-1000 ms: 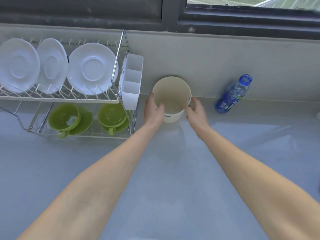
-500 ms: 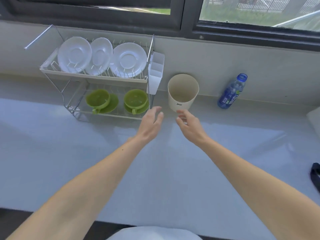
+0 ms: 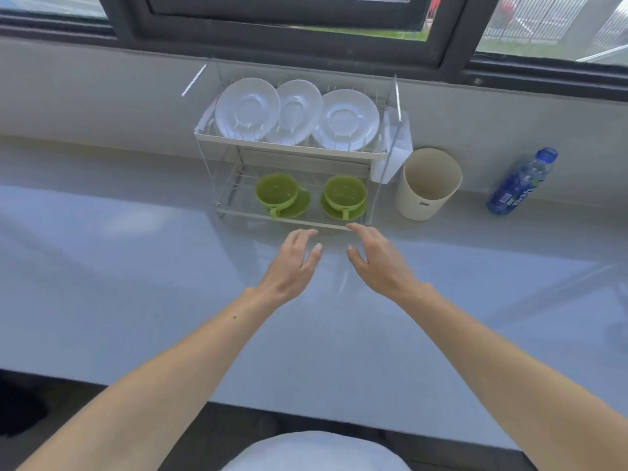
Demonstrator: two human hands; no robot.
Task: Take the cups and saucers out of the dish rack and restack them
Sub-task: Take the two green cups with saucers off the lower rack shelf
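Note:
A two-tier wire dish rack (image 3: pixel 289 151) stands on the counter against the back wall. Three white saucers (image 3: pixel 249 108) (image 3: pixel 299 112) (image 3: pixel 348 120) lean upright in its top tier. On the bottom tier sit two green cups, each on a green saucer: the left cup (image 3: pixel 276 192) and the right cup (image 3: pixel 345 193). My left hand (image 3: pixel 292 263) and my right hand (image 3: pixel 377 260) hover over the counter just in front of the rack's lower edge, fingers relaxed and spread, holding nothing.
A white cutlery caddy (image 3: pixel 394 154) hangs on the rack's right end. A cream round container (image 3: pixel 430 185) stands right of it, and a blue water bottle (image 3: pixel 521 183) leans on the wall further right. The grey counter (image 3: pixel 136 266) ends at its front edge near me.
Both hands let go of the cream container and pulled back, then shifted left in front of the rack. The view has pulled back and turned toward the rack.

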